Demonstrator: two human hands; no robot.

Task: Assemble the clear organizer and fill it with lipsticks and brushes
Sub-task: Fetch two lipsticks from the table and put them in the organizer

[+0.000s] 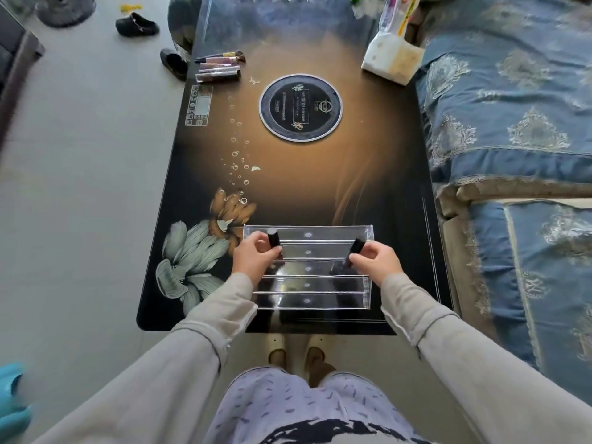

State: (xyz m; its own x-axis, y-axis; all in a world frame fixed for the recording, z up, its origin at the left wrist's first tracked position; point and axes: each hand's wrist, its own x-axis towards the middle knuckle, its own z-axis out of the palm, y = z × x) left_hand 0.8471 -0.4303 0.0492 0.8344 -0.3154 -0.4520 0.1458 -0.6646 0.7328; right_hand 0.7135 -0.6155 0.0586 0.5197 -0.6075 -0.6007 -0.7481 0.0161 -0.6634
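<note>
Organizer (309,267): clear, tiered, near edge of the surface (320,174).
Left hand (254,259): pinches an upright black lipstick (274,237).
Right hand (376,261): grips a tilted lipstick (355,248).
Risk: tilted tube may miss its slot and topple.
Stock: brushes (221,56) far off.

A dark glossy table (288,187) with painted flowers and a round black inset at its upper middle fills the centre of the frame. The clear organizer (309,285) lies on its lower edge. A row of brushes and tubes (219,66) sits upper left, and a white packet (392,57) upper right.
</note>
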